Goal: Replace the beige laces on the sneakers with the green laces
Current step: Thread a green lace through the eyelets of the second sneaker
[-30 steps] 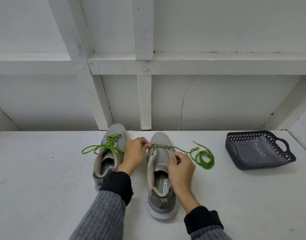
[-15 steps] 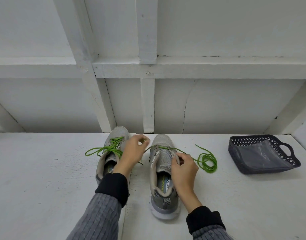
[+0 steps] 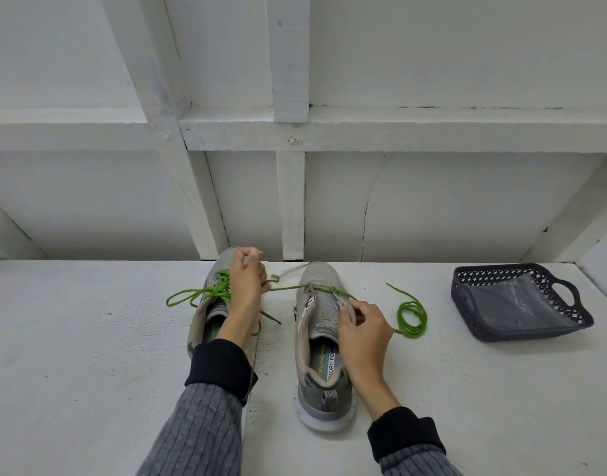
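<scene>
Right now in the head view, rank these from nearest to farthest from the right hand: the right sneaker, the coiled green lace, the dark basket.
1. Right sneaker: under the right hand, whose fingers touch its eyelet edge.
2. Coiled green lace: on the white surface just right of that hand.
3. Dark basket: farthest, at the right side of the surface.

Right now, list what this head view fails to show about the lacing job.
- Left hand: its fingers curl over the left sneaker, hiding the lace end it pulls and the eyelets beneath.
- Right hand: its fingers cover the eyelet edge of the right sneaker; what they pinch is unclear.
- Green lace: the stretch between the shoes is motion-blurred.
- Dark basket: only a glossy liner shows; any beige laces cannot be made out.
</scene>
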`<state>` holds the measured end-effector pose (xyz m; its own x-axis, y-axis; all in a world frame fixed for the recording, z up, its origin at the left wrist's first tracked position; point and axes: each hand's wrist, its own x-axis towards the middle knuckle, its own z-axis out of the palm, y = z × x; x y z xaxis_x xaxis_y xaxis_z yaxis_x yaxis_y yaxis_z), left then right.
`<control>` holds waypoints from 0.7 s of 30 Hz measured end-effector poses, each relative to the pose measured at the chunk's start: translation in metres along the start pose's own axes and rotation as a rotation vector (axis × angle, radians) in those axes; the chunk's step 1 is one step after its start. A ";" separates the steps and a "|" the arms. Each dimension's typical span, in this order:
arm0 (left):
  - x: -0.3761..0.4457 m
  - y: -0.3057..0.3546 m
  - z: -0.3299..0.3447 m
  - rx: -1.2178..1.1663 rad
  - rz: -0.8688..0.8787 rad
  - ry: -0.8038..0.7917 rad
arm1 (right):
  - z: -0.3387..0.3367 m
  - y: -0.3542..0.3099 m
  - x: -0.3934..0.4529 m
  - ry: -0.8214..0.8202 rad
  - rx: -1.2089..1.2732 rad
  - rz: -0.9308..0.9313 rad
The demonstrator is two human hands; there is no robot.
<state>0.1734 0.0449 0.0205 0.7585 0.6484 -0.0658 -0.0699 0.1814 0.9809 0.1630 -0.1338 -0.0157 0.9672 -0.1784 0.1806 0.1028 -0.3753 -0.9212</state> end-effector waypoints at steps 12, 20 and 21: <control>0.002 -0.032 0.010 0.662 0.155 -0.298 | 0.000 0.001 0.001 0.004 0.020 -0.006; -0.003 0.003 0.004 0.056 0.023 -0.037 | -0.002 0.000 0.000 -0.014 0.045 0.012; -0.003 -0.001 0.003 0.297 0.122 -0.086 | -0.002 0.000 0.000 -0.019 0.046 0.010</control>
<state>0.1733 0.0409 0.0201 0.8092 0.5847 0.0582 0.0191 -0.1252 0.9920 0.1622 -0.1356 -0.0151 0.9723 -0.1647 0.1656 0.1036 -0.3313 -0.9378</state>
